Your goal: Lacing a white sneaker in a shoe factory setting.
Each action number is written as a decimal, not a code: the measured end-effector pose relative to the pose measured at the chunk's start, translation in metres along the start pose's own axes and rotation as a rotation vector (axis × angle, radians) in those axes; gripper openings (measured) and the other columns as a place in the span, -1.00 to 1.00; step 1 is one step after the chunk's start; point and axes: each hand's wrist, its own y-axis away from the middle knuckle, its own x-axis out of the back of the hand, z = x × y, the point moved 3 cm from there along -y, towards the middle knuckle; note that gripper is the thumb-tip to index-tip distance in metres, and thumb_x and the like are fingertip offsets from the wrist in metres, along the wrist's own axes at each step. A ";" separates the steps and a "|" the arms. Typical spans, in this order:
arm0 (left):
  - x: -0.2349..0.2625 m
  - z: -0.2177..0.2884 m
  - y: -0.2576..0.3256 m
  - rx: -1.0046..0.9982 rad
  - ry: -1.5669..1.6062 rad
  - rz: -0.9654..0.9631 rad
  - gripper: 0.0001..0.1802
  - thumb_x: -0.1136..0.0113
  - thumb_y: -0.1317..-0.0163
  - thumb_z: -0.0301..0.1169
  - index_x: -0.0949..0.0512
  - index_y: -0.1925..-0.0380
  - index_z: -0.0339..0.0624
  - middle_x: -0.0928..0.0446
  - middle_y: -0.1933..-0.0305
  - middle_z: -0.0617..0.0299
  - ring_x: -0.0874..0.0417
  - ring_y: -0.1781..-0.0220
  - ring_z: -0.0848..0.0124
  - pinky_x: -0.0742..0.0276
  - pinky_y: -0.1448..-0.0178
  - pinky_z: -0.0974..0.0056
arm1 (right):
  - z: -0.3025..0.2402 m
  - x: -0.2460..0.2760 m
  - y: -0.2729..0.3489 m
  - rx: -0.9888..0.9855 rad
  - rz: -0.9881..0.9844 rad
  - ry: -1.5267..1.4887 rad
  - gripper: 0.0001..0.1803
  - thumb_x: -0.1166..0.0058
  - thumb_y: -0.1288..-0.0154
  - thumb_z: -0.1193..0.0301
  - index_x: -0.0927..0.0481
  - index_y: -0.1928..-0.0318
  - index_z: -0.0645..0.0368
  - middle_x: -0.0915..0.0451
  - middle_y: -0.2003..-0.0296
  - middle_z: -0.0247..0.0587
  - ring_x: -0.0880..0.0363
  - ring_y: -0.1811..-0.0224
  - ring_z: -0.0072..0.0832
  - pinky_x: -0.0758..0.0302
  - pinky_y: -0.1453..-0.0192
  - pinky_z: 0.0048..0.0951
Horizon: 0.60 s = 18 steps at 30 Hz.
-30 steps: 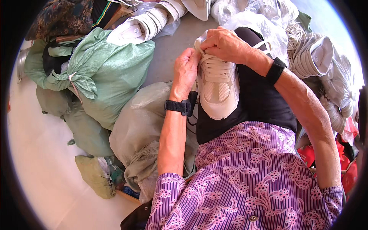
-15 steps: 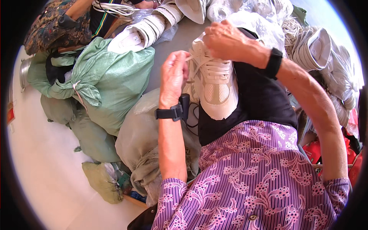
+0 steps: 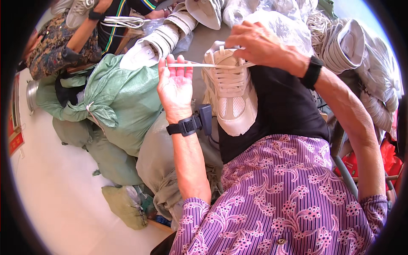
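From the head view, the off-white shoe [image 3: 233, 97], mesh-toed with beige overlays, rested on black trousers [image 3: 282, 108], toe near. Its lace [image 3: 202, 65] stretched taut from the left hand [image 3: 177, 87], palm up, fingers straight, to the right hand [image 3: 267, 47], loosely curled, far right; whether either gripped it, I couldn't tell

This looks like an informal shoe workshop; whether it is part of a home cannot be told. A beige sneaker [image 3: 236, 91] with a shoelace [image 3: 195, 65] drawn across it rests on the wearer's lap. A co-worker [image 3: 84, 35] has another sneaker [image 3: 80, 12] near a bundle of white laces [image 3: 123, 21]. Nested pale shoes [image 3: 159, 40], clear plastic bags [image 3: 282, 29] and a tied green sack [image 3: 131, 95] crowd round, with an olive sack [image 3: 125, 206] at the right edge of the visible pale floor [image 3: 59, 182].
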 end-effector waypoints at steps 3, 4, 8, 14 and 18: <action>-0.007 -0.003 0.001 -0.004 -0.087 0.029 -0.69 0.04 -0.38 -0.32 -0.42 -0.10 -0.05 -0.54 -0.04 0.23 -0.53 -0.10 0.16 -0.41 -0.21 -0.09 | -0.015 -0.012 -0.010 0.022 -0.012 -0.009 -0.80 -0.19 -0.08 0.36 -0.60 0.24 0.05 -0.50 0.27 -0.29 -0.44 0.05 -0.32 -0.34 0.00 -0.22; -0.008 -0.004 0.001 -0.004 -0.083 0.015 -0.69 0.04 -0.38 -0.31 -0.41 -0.09 -0.06 -0.54 -0.04 0.24 -0.52 -0.10 0.16 -0.40 -0.21 -0.09 | -0.016 -0.016 -0.013 0.019 -0.079 0.019 -0.83 -0.18 -0.09 0.37 -0.58 0.27 0.07 -0.50 0.27 -0.29 -0.44 0.07 -0.31 -0.34 0.02 -0.23; -0.008 -0.011 0.002 0.058 -0.081 0.028 -0.68 0.06 -0.40 -0.24 -0.41 -0.08 -0.06 -0.55 -0.02 0.24 -0.53 -0.09 0.19 -0.42 -0.18 -0.03 | -0.007 -0.013 -0.012 0.082 -0.124 0.208 -0.89 -0.11 -0.08 0.43 -0.54 0.35 0.14 -0.50 0.33 -0.26 -0.45 0.12 -0.30 -0.34 0.07 -0.25; -0.004 -0.029 0.008 0.265 -0.228 -0.082 -0.63 0.09 -0.41 -0.14 -0.46 -0.03 -0.13 -0.58 0.05 0.16 -0.56 0.13 0.29 -0.44 0.02 0.16 | 0.101 0.031 0.039 -0.157 -0.078 0.436 -0.94 -0.03 -0.13 0.46 -0.49 0.39 0.17 -0.48 0.35 -0.16 -0.46 0.17 -0.26 -0.39 0.10 -0.20; -0.005 -0.034 0.006 0.297 -0.380 -0.078 -0.66 -0.01 -0.38 -0.16 -0.48 0.02 -0.15 -0.60 0.20 0.19 -0.52 0.31 0.39 -0.42 0.23 0.29 | 0.102 0.035 0.054 -0.193 -0.005 0.403 -0.91 -0.02 -0.22 0.43 -0.46 0.36 0.19 -0.49 0.32 -0.16 -0.45 0.18 -0.22 -0.40 0.10 -0.17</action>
